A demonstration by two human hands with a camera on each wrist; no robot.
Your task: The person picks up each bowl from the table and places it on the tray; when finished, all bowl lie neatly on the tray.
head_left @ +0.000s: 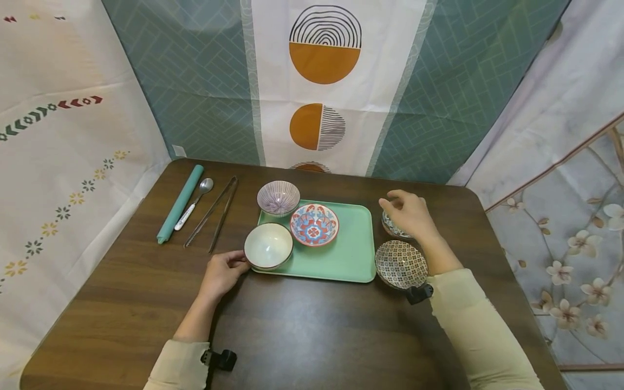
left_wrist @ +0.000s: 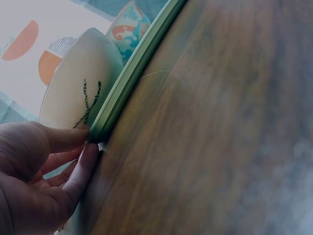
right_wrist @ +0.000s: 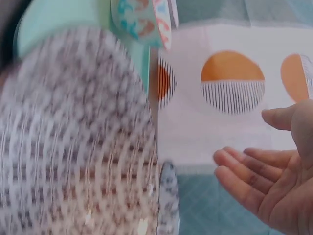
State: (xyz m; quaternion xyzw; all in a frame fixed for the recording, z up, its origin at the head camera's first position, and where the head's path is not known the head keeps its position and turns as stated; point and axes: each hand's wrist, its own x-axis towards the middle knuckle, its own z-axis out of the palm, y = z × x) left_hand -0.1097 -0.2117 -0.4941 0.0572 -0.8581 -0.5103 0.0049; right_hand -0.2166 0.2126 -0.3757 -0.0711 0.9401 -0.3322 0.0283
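My left hand pinches the near left corner of a green tray; the left wrist view shows thumb and finger meeting at the rim. Just beside that thumb stands a cream bowl with a dark twig pattern outside. On the tray are also a red and blue patterned bowl and, overlapping its far left corner, a purple striped bowl. Over a small patterned bowl right of the tray is my right hand, fingers loosely bent, holding nothing. The hand partly hides that bowl.
A brown checked bowl sits by the tray's right edge, below my right forearm. Left of the tray lie metal tongs, a spoon with a white handle and a rolled teal cloth. Fabric hangs behind the wooden table.
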